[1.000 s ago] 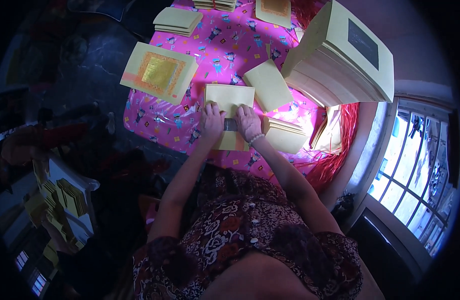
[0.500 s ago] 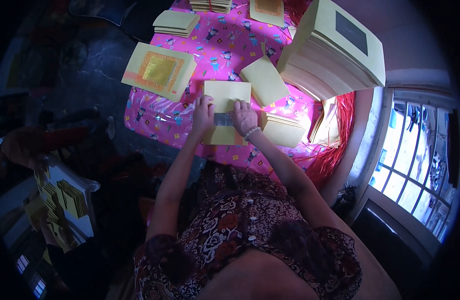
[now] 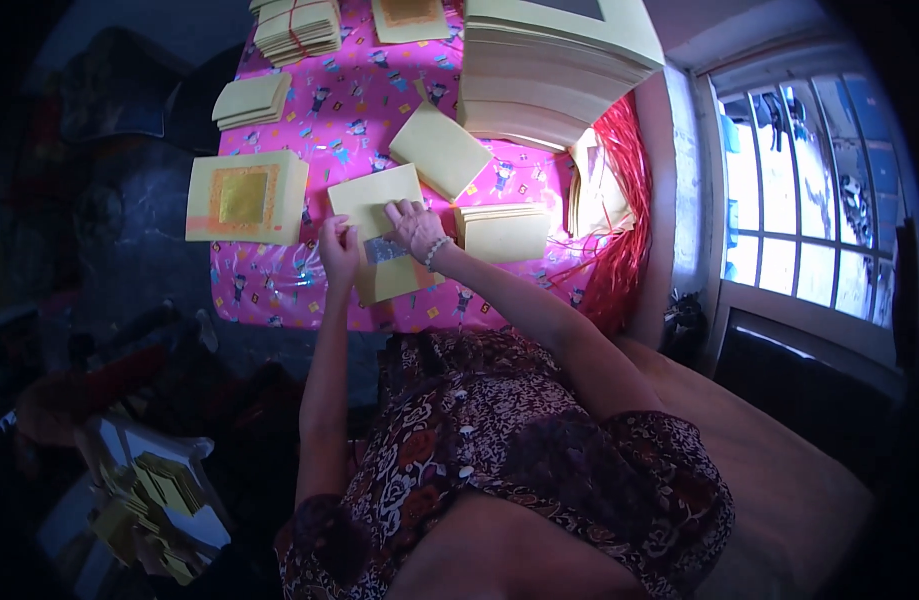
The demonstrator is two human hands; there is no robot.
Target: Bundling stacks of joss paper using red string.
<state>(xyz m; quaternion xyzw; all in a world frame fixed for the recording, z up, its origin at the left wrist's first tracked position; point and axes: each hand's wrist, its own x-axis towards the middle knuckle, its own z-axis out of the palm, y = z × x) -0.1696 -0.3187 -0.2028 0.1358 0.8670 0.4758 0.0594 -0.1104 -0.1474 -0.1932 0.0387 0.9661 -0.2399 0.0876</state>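
A pale yellow paper sheet (image 3: 377, 190) with a fold across it lies tilted on the pink table. Its lower part shows a silver patch (image 3: 383, 249) and an orange band. My right hand (image 3: 417, 234), wearing a beaded bracelet, rests on the sheet with fingers stretched forward and touching it. At the sheet's left edge is my left hand (image 3: 339, 248), its fingers curled together; whatever is between them is hidden. Just right of my right hand stands a pile of folded yellow sheets (image 3: 501, 232). Another yellow stack (image 3: 440, 150) lies beyond the sheet.
A gold-and-orange printed paper stack (image 3: 201, 200) sits at the left edge of the pink patterned tablecloth (image 3: 309, 285). A tall paper stack (image 3: 549, 85) rises at the far right, near red plastic strands (image 3: 624, 215). Farther back are a small stack (image 3: 251, 102) and a tied bundle (image 3: 297, 30).
The whole view has shifted, moving the table leftward. The sheet now sits more tilted, and my left hand's fingers have curled at its edge. My right hand stays on the sheet.
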